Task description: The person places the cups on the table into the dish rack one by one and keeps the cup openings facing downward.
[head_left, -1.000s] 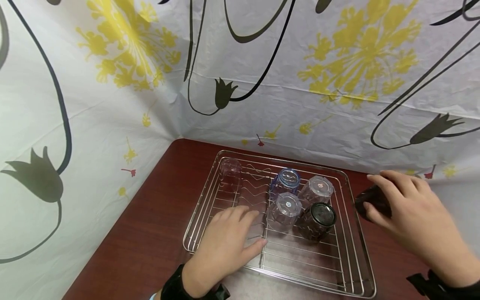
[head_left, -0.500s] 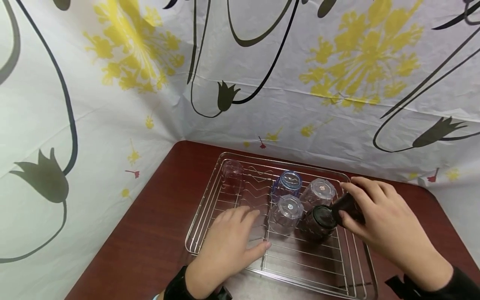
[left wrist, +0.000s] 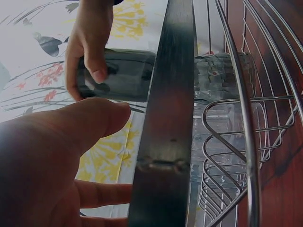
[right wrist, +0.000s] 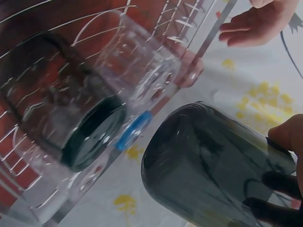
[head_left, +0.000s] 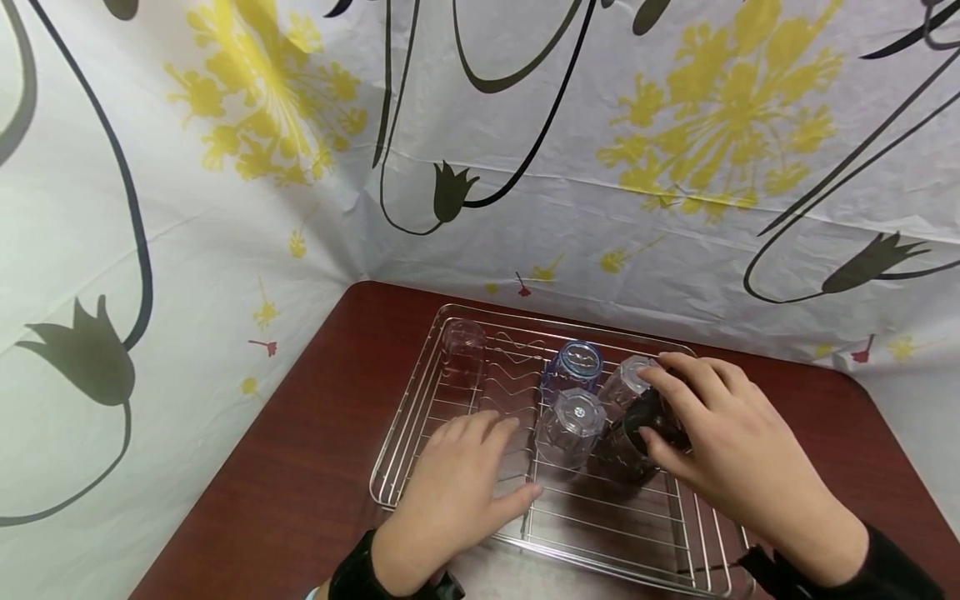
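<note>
My right hand [head_left: 723, 437] grips a dark tinted glass [right wrist: 208, 165] between thumb and fingers, over the right side of a wire dish rack [head_left: 600, 562]. In the head view, this glass overlaps a second dark glass [head_left: 626, 458], which stands upside down in the rack; the right wrist view shows a gap between the two. Near them stand upturned clear glasses, one in front [head_left: 573, 425] and one behind [head_left: 626, 383], partly hidden by my right hand. My left hand [head_left: 453, 487] lies over the rack's left front with relaxed, spread fingers, holding nothing.
A blue-rimmed glass [head_left: 573, 367] stands behind the front clear one. In the rack's back left corner is a pinkish clear glass [head_left: 463, 354]. Wavy wires divide the left section. The reddish-brown table [head_left: 292, 433] meets a floral white sheet [head_left: 480, 242].
From the right of the rack, my right hand has moved left with the dark glass, over the rack beside the other dark glass. My left hand has stayed nearly still.
</note>
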Action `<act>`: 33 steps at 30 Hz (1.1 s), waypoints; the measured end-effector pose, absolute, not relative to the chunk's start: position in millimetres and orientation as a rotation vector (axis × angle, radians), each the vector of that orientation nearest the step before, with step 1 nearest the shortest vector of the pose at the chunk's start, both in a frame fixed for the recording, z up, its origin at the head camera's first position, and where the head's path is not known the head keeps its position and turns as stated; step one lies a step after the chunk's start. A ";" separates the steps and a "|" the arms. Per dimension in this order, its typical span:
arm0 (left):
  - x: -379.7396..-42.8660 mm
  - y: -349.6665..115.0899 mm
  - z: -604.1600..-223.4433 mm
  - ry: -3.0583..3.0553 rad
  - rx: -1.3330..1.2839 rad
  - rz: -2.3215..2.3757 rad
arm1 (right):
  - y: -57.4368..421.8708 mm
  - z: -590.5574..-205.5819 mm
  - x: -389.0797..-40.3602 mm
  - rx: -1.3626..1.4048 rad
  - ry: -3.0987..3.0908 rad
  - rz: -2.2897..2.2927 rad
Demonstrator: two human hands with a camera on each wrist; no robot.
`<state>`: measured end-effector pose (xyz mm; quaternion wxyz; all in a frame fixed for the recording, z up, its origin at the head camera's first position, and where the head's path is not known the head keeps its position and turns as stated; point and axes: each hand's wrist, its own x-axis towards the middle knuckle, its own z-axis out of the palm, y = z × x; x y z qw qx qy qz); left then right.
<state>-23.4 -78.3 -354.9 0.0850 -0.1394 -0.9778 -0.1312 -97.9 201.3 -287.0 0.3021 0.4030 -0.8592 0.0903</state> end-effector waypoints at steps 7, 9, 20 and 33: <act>-23.5 -77.1 -354.7 -2.930 -0.413 -0.420 | 189.7 -285.9 -93.3 1.091 -2.288 0.230; -23.3 -76.8 -354.5 -2.932 -0.411 -0.420 | 187.2 -286.6 -92.1 1.102 -2.294 0.222; -22.6 -74.6 -353.7 -2.928 -0.417 -0.420 | 174.6 -287.6 -83.5 1.166 -2.337 0.211; -21.9 -72.3 -355.4 -2.905 -0.451 -0.435 | 157.3 -285.9 -70.4 1.221 -2.274 0.260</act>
